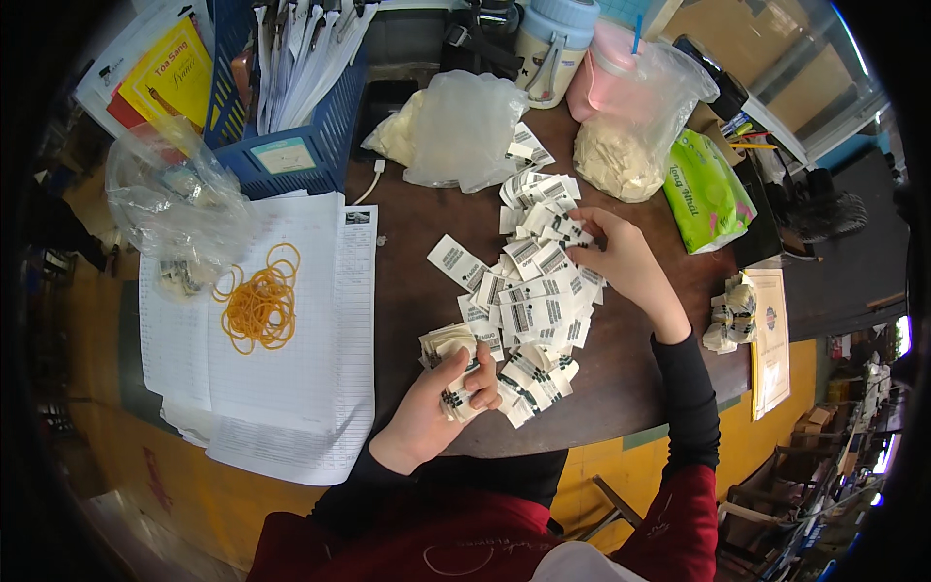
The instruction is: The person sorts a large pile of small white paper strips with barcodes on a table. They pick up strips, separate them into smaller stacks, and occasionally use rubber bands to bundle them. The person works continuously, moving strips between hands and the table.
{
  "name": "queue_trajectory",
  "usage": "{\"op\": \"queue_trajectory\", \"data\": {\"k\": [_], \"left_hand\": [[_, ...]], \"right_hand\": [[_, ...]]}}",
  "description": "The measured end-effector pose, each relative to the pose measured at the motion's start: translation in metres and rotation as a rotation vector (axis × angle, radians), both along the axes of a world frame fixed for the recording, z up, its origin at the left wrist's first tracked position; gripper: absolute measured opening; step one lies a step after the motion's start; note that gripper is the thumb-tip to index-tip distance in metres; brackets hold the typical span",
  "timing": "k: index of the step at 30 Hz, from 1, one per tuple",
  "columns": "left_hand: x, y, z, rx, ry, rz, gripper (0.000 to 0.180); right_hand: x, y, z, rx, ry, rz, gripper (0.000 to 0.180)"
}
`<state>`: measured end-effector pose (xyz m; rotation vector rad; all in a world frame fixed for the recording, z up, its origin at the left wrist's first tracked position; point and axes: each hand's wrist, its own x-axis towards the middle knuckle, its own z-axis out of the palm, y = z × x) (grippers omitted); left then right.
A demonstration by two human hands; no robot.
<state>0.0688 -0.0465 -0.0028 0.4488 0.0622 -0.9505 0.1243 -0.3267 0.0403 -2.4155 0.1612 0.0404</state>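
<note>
A heap of small white printed fabric labels (533, 315) spreads over the middle of the brown table. Near the table's front edge, my left hand (432, 403) is wrapped round a stack of labels (451, 341), its fingers closed over the front of it. My right hand (621, 254) reaches onto the far right side of the heap, thumb and fingers pinched at a label (565, 231) there. One label (458, 262) lies apart at the heap's left side. To the left, a tangle of orange rubber bands (260, 308) rests on paper sheets.
Printed sheets (291, 427) cover the left side, with a clear plastic bag (179, 209) on them. Behind stand a blue file basket (335, 145), plastic bags (465, 126) and a light-blue-lidded jug (553, 53). On the right are a green tissue pack (706, 189) and a bundle of labels (732, 315).
</note>
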Motion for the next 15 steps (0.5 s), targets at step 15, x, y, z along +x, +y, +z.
{"op": "queue_trajectory", "data": {"k": [15], "left_hand": [[0.0,-0.001,-0.002,-0.03,0.016,0.0,0.031]], "right_hand": [[-0.033,-0.018,0.029,0.047,-0.28,-0.11,0.029]]}}
